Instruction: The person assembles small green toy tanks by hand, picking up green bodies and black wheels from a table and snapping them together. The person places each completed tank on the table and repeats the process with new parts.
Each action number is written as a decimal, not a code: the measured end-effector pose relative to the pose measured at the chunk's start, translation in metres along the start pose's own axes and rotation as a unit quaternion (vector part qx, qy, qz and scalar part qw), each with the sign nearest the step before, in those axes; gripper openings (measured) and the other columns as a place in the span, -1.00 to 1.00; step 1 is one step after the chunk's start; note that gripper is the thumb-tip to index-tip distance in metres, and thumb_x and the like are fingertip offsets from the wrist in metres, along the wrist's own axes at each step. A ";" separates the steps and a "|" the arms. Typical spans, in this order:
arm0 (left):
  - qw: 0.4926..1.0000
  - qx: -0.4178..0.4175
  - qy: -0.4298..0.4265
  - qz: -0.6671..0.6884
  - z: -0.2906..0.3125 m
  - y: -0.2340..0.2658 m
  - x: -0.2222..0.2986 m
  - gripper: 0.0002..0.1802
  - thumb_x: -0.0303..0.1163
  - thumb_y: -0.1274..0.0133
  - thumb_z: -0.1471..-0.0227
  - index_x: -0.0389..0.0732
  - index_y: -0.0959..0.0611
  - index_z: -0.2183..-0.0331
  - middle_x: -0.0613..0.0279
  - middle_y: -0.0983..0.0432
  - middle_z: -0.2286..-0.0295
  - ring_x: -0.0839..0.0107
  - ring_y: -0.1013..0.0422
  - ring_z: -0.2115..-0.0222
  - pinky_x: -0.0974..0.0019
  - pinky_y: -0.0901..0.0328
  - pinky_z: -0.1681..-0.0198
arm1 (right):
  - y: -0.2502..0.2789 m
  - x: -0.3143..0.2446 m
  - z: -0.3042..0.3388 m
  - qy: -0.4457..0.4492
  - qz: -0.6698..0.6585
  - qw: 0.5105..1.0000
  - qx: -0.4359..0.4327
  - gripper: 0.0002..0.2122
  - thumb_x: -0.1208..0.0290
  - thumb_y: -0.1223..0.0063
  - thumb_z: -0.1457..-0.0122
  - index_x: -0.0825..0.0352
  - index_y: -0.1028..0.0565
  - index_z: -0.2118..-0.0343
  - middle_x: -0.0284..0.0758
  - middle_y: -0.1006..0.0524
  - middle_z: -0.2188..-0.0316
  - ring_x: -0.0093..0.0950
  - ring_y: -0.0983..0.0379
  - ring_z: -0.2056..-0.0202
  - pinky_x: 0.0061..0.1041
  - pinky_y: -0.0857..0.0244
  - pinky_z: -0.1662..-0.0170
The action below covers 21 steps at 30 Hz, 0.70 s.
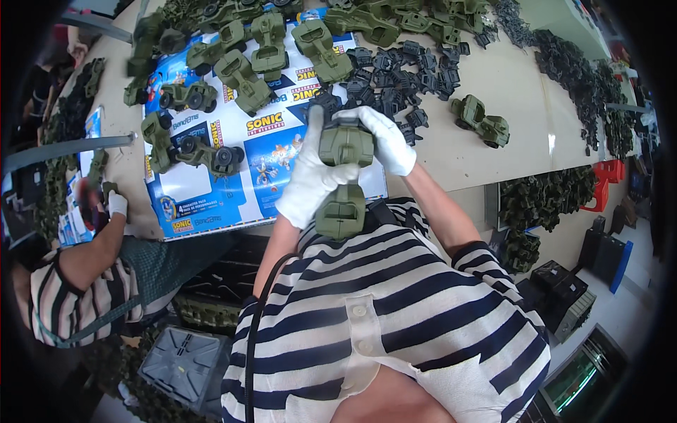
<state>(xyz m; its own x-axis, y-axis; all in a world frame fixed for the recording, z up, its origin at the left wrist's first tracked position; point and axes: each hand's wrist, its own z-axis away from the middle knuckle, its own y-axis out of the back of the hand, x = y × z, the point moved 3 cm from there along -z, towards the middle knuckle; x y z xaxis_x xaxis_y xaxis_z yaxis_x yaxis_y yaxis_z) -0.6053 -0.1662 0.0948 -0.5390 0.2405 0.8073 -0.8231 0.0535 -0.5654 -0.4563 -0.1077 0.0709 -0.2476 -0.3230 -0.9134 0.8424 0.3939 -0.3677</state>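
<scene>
Grips boxy olive plastic toy car [347, 149] in white-gloved left hand [310, 170], with thumb across narrow middle; wraps right hand [386, 141] round far end, near jagged black parts [402, 74].

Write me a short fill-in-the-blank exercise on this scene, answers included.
1. The left hand and right hand, both in ____ gloves, hold an olive-green plastic toy vehicle.
2. Small dark plastic parts just beyond the hands lie to the ____ of a lone olive-green vehicle.
3. The wearer's buttoned navy-and-white shirt is patterned with ____.

Missing words: white; left; stripes.
</scene>
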 end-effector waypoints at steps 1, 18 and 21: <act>1.000 -0.003 -0.021 -0.016 -0.005 0.010 -0.007 0.27 -0.13 -0.59 0.42 -0.35 -0.25 -0.25 0.15 -0.46 -0.03 0.38 -0.40 -0.04 0.28 -0.32 -0.11 | -0.001 0.003 0.002 0.011 0.050 0.998 0.022 -0.60 0.20 0.32 -0.44 0.39 -0.53 0.04 -0.26 -0.54 0.07 -0.46 -0.41 0.00 -0.47 -0.22 -0.16; 0.934 0.029 -0.118 -0.337 -0.036 0.014 -0.012 -0.64 -0.18 -0.04 -0.20 -0.31 -0.62 0.16 0.06 -0.55 0.24 0.20 -0.48 0.16 0.25 -0.32 0.04 | -0.025 0.012 0.032 0.193 0.310 0.886 0.288 -0.79 0.46 -0.02 -0.22 0.39 -0.48 0.11 -0.08 -0.55 0.23 -0.16 -0.51 0.16 -0.29 -0.37 0.05; 0.898 -0.015 -0.149 -0.413 -0.055 0.011 -0.022 -0.50 -0.11 -0.06 -0.23 -0.34 -0.52 0.00 -0.02 -0.48 0.10 0.17 -0.42 0.05 0.23 -0.24 -0.10 | 0.017 0.013 0.028 0.185 0.372 0.840 0.349 -0.82 0.42 0.01 -0.28 0.34 -0.52 0.14 -0.13 -0.56 0.21 -0.20 -0.52 0.15 -0.30 -0.37 0.03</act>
<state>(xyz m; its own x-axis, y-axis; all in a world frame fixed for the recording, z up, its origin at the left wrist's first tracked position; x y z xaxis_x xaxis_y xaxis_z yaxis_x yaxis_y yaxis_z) -0.5930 -0.1175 0.0612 0.2259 -0.1624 0.9605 -0.9615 0.1214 0.2467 -0.4316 -0.1289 0.0577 0.4487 0.1296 -0.8842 0.8732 -0.2743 0.4029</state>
